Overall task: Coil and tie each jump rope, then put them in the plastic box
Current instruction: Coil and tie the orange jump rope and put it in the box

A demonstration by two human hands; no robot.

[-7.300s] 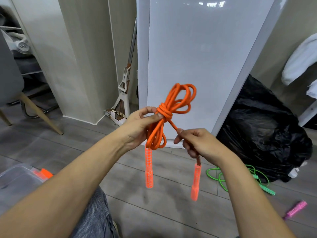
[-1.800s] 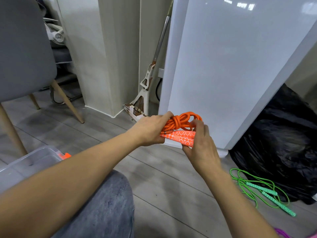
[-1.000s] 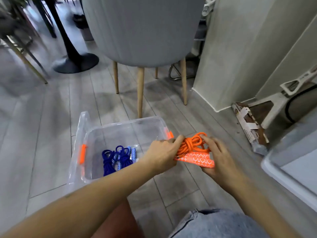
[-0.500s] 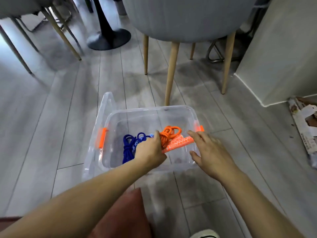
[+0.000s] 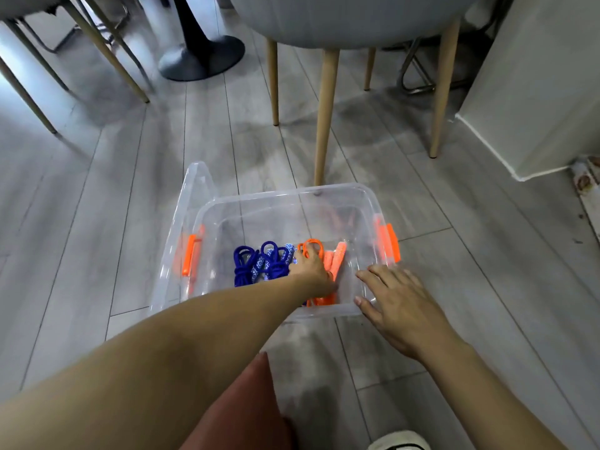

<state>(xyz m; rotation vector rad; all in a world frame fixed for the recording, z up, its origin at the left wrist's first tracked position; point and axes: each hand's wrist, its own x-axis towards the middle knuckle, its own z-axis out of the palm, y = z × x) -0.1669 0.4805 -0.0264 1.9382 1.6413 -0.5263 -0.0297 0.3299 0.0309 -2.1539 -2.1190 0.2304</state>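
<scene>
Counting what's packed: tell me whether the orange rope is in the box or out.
In. The orange rope lies inside the plastic box, beside the blue rope.

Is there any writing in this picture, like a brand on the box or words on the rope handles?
No text can be read anywhere.
Box: clear plastic, no label or brand visible.
Blue rope: its handles carry a white pattern, not letters.
Orange rope: its handles show a pale pattern only.
Shoe: dark marks at the picture's edge, cut off and unreadable.
</scene>
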